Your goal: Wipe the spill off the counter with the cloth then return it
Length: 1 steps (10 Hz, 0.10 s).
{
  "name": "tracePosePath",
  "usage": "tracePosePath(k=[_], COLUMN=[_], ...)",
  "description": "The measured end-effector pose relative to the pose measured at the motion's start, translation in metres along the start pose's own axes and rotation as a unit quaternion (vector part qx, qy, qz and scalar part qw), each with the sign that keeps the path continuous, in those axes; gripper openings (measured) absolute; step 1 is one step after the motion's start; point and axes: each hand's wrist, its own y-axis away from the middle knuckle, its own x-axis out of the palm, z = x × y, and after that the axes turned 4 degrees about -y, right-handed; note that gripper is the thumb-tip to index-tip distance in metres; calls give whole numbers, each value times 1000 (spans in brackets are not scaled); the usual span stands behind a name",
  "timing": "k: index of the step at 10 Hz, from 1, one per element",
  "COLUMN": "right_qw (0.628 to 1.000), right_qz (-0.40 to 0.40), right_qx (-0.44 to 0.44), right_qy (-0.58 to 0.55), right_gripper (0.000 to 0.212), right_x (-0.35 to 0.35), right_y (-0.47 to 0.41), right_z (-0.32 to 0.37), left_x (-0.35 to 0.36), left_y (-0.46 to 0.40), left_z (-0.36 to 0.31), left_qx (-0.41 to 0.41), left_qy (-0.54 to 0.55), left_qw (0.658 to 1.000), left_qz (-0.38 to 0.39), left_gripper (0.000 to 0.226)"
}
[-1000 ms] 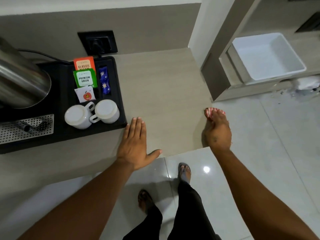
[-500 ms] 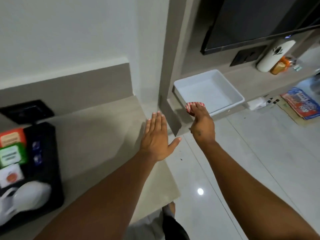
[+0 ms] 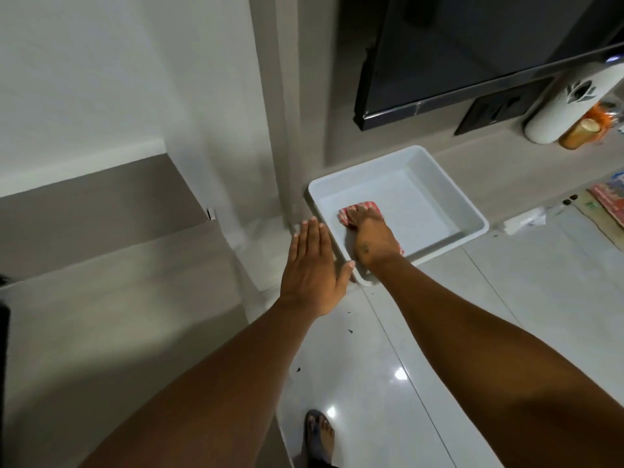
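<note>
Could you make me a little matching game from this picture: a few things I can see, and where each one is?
Things:
1. red patterned cloth
2. white tray
3. left hand
4. white bottle

Places:
A. on the shelf, below the dark screen's right end
B. open and flat, just left of the tray
C. inside the tray, under the right hand
D. on the low shelf, by the wall corner

Pairs: 1-C, 2-D, 3-B, 4-A

Right hand (image 3: 371, 238) reaching into the tray (image 3: 439, 184), palm down, grip closing over the cloth (image 3: 359, 208); left hand (image 3: 312, 265) hovering flat, fingers extended, just left of tray.
</note>
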Motion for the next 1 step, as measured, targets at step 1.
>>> tracePosePath(k=[1], right_qw=[1000], right_qz=[-25], right_qx=[2], right_qy=[0], right_gripper=[21], right_x=[-10], right_y=[-2], right_z=[12], left_x=[-6], left_y=[5], left_z=[3], left_qx=[-7], left_qy=[13], left_qw=[1000], left_qz=[-6], left_gripper=[93])
